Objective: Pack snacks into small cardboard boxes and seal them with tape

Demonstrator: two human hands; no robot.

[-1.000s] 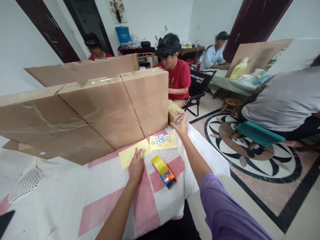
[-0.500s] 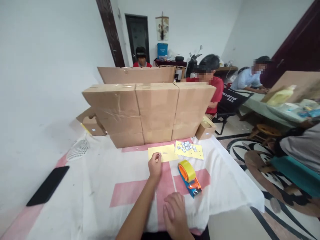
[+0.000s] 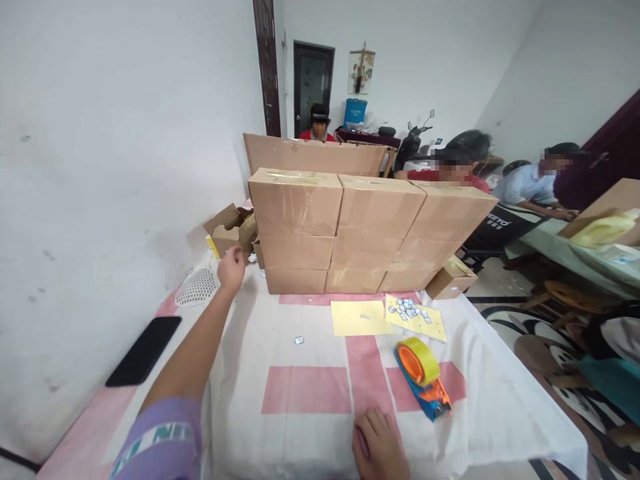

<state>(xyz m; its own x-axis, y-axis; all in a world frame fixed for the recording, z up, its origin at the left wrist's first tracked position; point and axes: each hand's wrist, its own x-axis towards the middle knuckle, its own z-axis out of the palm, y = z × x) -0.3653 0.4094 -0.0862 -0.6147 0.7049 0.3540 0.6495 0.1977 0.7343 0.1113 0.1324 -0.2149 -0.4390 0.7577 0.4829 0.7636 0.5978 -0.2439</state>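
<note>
My left hand is stretched out to the far left, close to a small open cardboard box; its fingers are curled and I cannot see whether they hold anything. My right hand rests palm down on the white and pink tablecloth at the near edge, holding nothing. Ahead of it lies an orange and blue tape dispenser with yellow tape. Behind that are a bare yellow sheet and a second yellow sheet carrying several small white pieces. One small piece lies alone on the cloth.
A wall of stacked cardboard boxes closes the table's far side, with a small box at its right end. A black phone and a white mesh item lie at the left. Other people sit behind and to the right.
My left hand left the yellow sheet and reached far left toward the open box. My right hand drew back from the small right box to the near table edge. My view swung left.
</note>
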